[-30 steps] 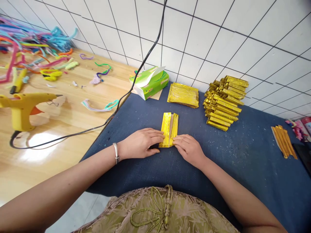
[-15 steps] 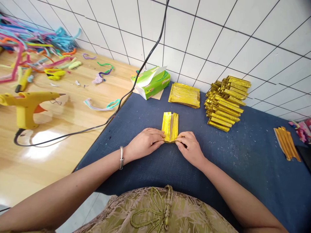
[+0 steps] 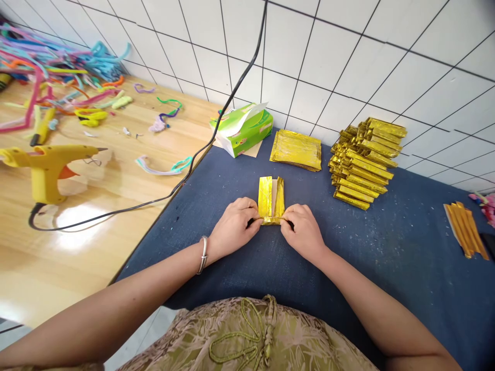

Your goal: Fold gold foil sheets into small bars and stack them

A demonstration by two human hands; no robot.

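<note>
A small piece of gold foil paper (image 3: 266, 197) lies on the dark blue cloth, its two sides folded inward with a brown strip showing between them. Its near edge is turned up in a narrow fold. My left hand (image 3: 236, 224) pinches the left end of that fold between thumb and fingers. At the right end, my right hand (image 3: 303, 232) pinches the same fold. Beyond the piece lies a flat stack of gold sheets (image 3: 296, 150), and a large pile of folded gold strips (image 3: 363, 164) stands to its right.
A green tissue box (image 3: 247, 129) stands near the tiled wall. A black cable crosses to the yellow glue gun (image 3: 48, 167) on the wooden table (image 3: 127, 123). Colourful pipe cleaners (image 3: 96, 62) lie at far left, orange-gold strips (image 3: 466, 229) at far right.
The near edge of the gold paper is now folded up further over the side flaps. Both hands have curled more tightly at its ends. The view has shifted slightly.
</note>
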